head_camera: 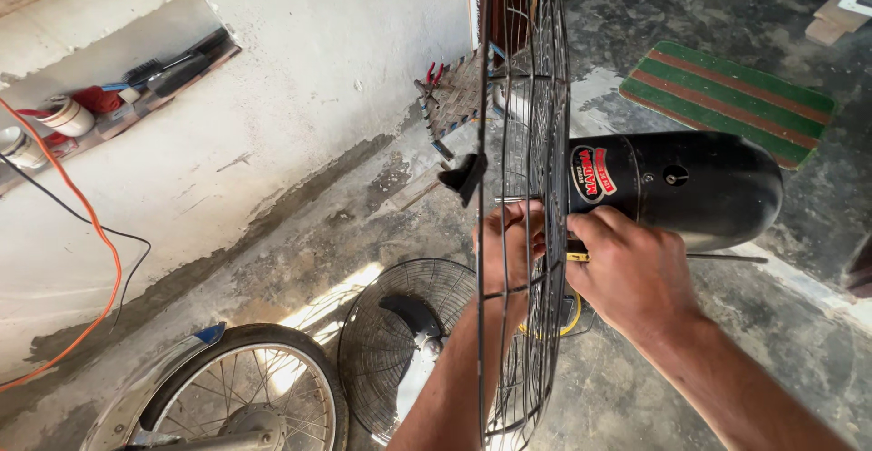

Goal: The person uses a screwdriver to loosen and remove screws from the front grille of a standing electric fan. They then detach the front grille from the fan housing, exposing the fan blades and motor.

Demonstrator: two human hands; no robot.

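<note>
Wire fan guard [527,97] standing edge-on, upright, in mid view; all placements are being taken from it. Left hand [509,247] is reaching through on the guard's far side, fingers curling closed over its wires near the hub. Right hand [631,274] is working just right of the guard, under the black motor housing [699,188], pinching a yellow-handled tool [578,257], possibly a screwdriver. Second fan grille [400,342] is lying on the floor below-left; bike wheel [245,392] sits farther left.

Striped mat [727,97] on concrete floor [708,360]
</note>
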